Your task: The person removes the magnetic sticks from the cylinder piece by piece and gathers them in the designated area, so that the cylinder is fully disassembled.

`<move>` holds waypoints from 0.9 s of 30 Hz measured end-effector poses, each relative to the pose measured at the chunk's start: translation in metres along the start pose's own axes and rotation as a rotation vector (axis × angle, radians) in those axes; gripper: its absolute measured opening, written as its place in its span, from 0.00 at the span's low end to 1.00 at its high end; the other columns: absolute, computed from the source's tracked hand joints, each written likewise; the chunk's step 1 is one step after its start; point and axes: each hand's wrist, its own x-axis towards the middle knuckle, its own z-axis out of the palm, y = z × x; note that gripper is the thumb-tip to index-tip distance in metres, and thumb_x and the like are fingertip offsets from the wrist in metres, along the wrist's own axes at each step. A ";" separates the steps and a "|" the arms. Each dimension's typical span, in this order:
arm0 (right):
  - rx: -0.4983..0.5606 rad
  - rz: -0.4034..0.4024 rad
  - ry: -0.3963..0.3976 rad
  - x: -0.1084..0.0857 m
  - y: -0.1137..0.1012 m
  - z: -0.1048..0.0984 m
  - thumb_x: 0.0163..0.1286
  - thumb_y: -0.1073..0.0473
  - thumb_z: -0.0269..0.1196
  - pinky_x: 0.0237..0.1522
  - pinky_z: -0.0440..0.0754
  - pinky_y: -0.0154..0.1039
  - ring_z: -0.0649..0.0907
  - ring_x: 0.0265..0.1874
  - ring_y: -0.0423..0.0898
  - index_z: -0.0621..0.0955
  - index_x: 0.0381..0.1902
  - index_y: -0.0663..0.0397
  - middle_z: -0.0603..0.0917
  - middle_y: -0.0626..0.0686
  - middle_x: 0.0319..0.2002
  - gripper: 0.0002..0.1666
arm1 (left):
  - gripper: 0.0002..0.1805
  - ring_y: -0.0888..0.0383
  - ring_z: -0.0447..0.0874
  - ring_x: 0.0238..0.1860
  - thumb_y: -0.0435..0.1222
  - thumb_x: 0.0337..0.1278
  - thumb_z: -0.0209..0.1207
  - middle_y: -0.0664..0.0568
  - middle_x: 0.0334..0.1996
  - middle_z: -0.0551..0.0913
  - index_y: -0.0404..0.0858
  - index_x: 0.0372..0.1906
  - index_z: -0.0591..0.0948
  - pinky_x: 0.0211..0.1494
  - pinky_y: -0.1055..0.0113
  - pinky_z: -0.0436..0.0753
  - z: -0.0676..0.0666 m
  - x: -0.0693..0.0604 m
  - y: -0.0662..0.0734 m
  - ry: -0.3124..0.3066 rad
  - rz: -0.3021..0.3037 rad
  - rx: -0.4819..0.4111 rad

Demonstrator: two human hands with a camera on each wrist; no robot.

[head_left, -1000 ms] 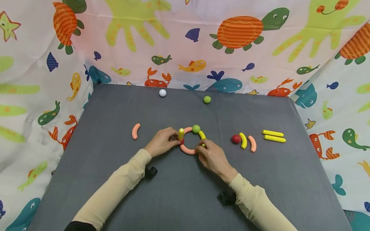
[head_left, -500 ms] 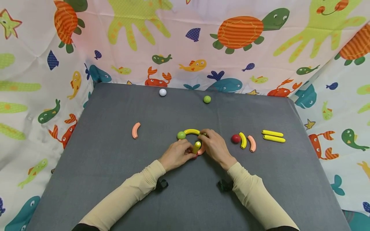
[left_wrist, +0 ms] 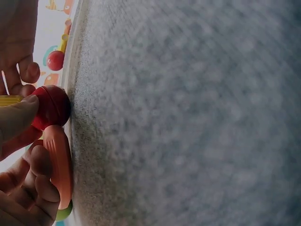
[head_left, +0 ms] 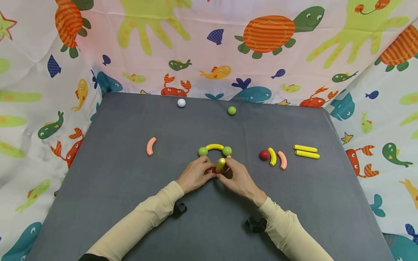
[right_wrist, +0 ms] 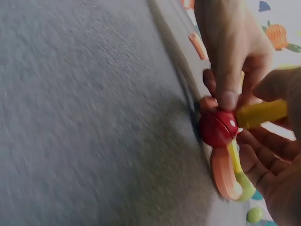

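Note:
My left hand [head_left: 195, 175] pinches a red toy ball [left_wrist: 55, 107] at the near side of a ring of curved rods and balls. A yellow straight rod [head_left: 220, 165] rises upright from that ball. My right hand [head_left: 241, 179] is on the other side, its thumb and loosely bent fingers around the yellow rod; firm contact is not visible. Between two green balls [head_left: 203, 151] at the ring's far side lies a yellow curved rod [head_left: 214, 146]. A salmon curved rod [right_wrist: 223, 174] joins the red ball in the right wrist view. My hands hide part of the ring.
On the right lie another red ball [head_left: 264, 154], a yellow curved rod [head_left: 272, 157], a salmon curved rod [head_left: 282, 160] and two yellow straight rods [head_left: 305, 148]. A salmon curved rod [head_left: 151, 146] lies left. A white ball [head_left: 181, 103] and a green ball [head_left: 232, 110] sit at the back.
The ring has turned, bringing the red ball with the upright yellow rod to the near side. My left hand has moved right with it. My right hand has come to the upright rod.

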 end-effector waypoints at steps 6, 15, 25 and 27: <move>-0.034 -0.019 0.016 0.005 -0.004 0.008 0.61 0.62 0.71 0.34 0.83 0.42 0.83 0.30 0.44 0.80 0.44 0.57 0.84 0.51 0.35 0.15 | 0.07 0.64 0.72 0.30 0.38 0.58 0.66 0.52 0.35 0.78 0.43 0.41 0.86 0.34 0.74 0.72 -0.001 0.001 0.000 0.003 -0.009 -0.001; -0.116 -0.074 0.025 0.006 -0.008 0.006 0.62 0.60 0.70 0.31 0.78 0.31 0.78 0.27 0.37 0.78 0.38 0.51 0.82 0.47 0.30 0.10 | 0.05 0.65 0.72 0.30 0.37 0.59 0.66 0.54 0.34 0.77 0.44 0.39 0.86 0.34 0.75 0.72 0.000 0.000 0.000 -0.003 -0.009 0.006; -0.154 -0.073 0.036 0.004 -0.008 0.006 0.64 0.61 0.68 0.35 0.83 0.34 0.84 0.32 0.39 0.76 0.43 0.54 0.85 0.49 0.35 0.13 | 0.07 0.64 0.74 0.31 0.38 0.58 0.67 0.54 0.35 0.78 0.43 0.41 0.87 0.35 0.73 0.75 -0.002 0.000 0.000 -0.008 -0.018 -0.006; -0.156 -0.078 0.058 0.005 -0.009 0.005 0.64 0.62 0.67 0.35 0.83 0.35 0.84 0.32 0.39 0.76 0.45 0.54 0.85 0.49 0.35 0.14 | 0.08 0.64 0.75 0.31 0.39 0.57 0.67 0.54 0.35 0.78 0.42 0.41 0.87 0.35 0.74 0.75 -0.002 0.000 0.000 -0.002 -0.008 -0.003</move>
